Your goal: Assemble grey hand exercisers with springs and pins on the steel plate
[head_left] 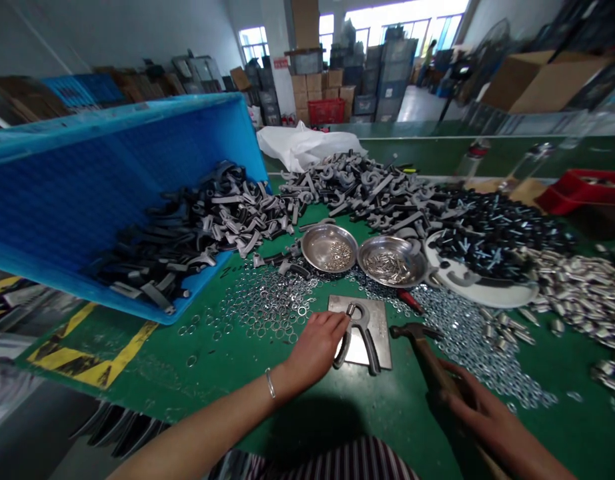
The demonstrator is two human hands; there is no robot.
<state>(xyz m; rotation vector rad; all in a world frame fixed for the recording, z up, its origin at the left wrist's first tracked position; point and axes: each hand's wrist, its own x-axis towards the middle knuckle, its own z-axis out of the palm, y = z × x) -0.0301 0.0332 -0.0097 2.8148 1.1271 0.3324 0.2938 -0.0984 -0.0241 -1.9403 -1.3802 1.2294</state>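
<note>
In the head view, the left hand [315, 347] reached out over the green surface [212, 393], a thin bracelet [270, 383] on its wrist. Its fingertips [340, 321] were pinched on the top end of a two-legged hooked part [367, 330], which lay flat on a small steel plate [381, 313] near the front edge, right in front of the person. The right hand [480, 407] was clenched around the wooden handle of a hammer [422, 347]. The hammer's head rested low, just beside the right edge of the plate.

Just behind the plate stood two steel bowls, the left bowl [329, 248] with small fittings in it and the right bowl [391, 260] with small pins. A red-handled tool [410, 301] lay between the right bowl and the plate. Loose washers [267, 303] were scattered to the left of the plate. A tipped blue crate [87, 187] spilled grey-and-black parts [212, 220] onto the surface, and a bigger heap of parts [357, 180] lay farther back. To the right, a white tray [487, 290] held black screws, with a red tray [587, 190] well beyond it.
</note>
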